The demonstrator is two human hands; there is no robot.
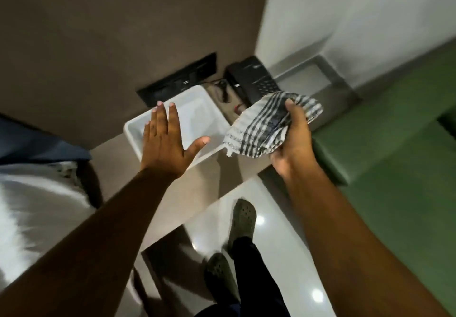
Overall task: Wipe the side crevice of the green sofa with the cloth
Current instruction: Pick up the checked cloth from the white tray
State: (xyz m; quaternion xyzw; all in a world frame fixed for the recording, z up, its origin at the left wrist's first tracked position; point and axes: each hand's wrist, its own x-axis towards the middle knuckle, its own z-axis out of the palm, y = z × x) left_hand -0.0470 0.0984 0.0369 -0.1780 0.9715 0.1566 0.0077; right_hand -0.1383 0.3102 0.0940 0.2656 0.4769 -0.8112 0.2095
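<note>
- Fingers of the right hand clamp the bunched checked cloth, held in the air above the table.
- Left hand spread flat, empty, over the white tray.
- Green sofa lies right of the cloth, apart from it.
- Black phone sits beyond.

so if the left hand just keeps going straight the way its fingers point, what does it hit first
Probably the white tray: the open left hand hovers over its near rim, fingers aimed across it toward the black wall panel behind. Its height above the tray is unclear, so it might pass over.
</note>
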